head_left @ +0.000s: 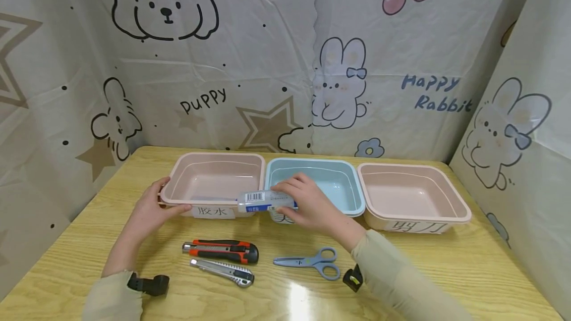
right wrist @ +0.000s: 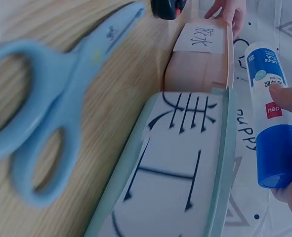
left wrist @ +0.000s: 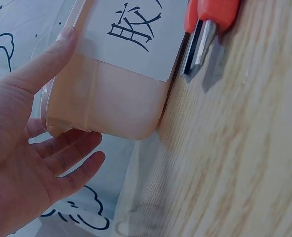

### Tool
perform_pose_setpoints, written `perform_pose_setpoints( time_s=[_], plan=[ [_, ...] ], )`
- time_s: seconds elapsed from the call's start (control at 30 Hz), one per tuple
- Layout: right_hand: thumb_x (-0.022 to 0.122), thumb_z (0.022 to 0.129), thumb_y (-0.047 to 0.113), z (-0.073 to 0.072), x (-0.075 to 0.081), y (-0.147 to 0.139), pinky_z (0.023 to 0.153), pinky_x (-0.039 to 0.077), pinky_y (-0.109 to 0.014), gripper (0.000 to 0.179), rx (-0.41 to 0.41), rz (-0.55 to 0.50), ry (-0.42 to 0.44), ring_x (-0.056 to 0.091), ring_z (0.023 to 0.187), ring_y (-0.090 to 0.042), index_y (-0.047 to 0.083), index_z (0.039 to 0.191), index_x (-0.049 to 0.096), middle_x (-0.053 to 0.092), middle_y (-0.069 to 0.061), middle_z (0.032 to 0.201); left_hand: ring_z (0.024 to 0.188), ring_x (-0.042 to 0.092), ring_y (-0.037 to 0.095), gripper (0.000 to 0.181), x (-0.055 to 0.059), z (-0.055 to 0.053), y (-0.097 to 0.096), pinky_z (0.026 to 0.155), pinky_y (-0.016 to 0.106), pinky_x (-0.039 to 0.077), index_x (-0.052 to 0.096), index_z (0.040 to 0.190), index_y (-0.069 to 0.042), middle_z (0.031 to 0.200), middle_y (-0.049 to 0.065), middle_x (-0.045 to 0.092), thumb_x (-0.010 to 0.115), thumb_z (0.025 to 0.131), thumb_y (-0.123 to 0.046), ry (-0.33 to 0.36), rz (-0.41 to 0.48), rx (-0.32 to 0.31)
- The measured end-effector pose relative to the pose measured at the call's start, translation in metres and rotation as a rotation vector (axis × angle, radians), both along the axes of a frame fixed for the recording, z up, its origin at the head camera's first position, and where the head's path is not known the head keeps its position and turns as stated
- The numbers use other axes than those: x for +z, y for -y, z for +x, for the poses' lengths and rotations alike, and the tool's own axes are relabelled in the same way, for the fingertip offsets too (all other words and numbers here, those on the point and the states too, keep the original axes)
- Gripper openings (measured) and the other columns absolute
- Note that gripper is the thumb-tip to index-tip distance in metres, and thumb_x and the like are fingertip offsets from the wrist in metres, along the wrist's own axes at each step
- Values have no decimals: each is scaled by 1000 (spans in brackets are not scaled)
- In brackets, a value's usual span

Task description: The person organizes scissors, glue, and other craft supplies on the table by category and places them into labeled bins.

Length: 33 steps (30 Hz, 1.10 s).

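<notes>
My right hand point(head_left: 308, 203) grips a bottle of liquid glue point(head_left: 255, 201), held nearly level above the front edges of the left pink bin point(head_left: 218, 185) and the blue bin point(head_left: 341, 187). In the right wrist view, the glue bottle point(right wrist: 276, 153) shows a blue cap and a white and blue label, with the thumb against it. At the left bin's near corner, my left hand point(head_left: 149, 212) holds the rim. Seen from the left wrist, its thumb lies along the front rim and its fingers bend round the side of the bin point(left wrist: 121, 106).
A red-and-black utility knife point(head_left: 220, 251), a silver utility knife point(head_left: 223, 271) and blue scissors point(head_left: 310, 262) lie in front of the bins. On the right stands another pink bin point(head_left: 410, 189) with a paper label. A patterned curtain point(head_left: 267, 63) hangs behind the table.
</notes>
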State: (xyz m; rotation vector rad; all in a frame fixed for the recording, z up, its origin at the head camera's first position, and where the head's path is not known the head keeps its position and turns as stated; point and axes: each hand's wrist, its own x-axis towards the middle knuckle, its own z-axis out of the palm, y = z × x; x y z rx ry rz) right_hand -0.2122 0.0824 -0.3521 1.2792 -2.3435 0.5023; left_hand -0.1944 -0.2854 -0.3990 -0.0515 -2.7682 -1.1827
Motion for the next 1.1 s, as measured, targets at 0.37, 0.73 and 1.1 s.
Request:
perform_pose_setpoints(
  time_s=[0.37, 0.73, 1.1],
  plan=[
    [65, 84, 27, -17, 3, 39, 91, 40, -33, 38, -17, 18, 88, 50, 102, -18, 9, 117, 60, 59, -3, 113, 108, 46, 39, 99, 2, 1, 0, 84, 51, 44, 17, 142, 2, 132, 27, 36, 72, 74, -44, -10, -1, -6],
    [61, 87, 31, -29, -5, 76, 99, 37, -35, 38, -48, 18, 159, 51, 109, -20, 8, 117, 60, 61, -5, 116, 109, 45, 39, 100, -1, 0, 1, 85, 52, 43, 17, 142, 2, 131, 27, 36, 72, 73, -45, 0, 0, 7],
    [56, 89, 32, -43, -7, 110, 105, 29, -32, 36, -132, 102, 250, 50, 115, -18, 12, 119, 60, 60, -1, 120, 108, 46, 38, 99, 3, 0, -1, 85, 50, 44, 17, 142, 3, 131, 27, 37, 72, 74, -44, 0, -8, 6]
  ],
)
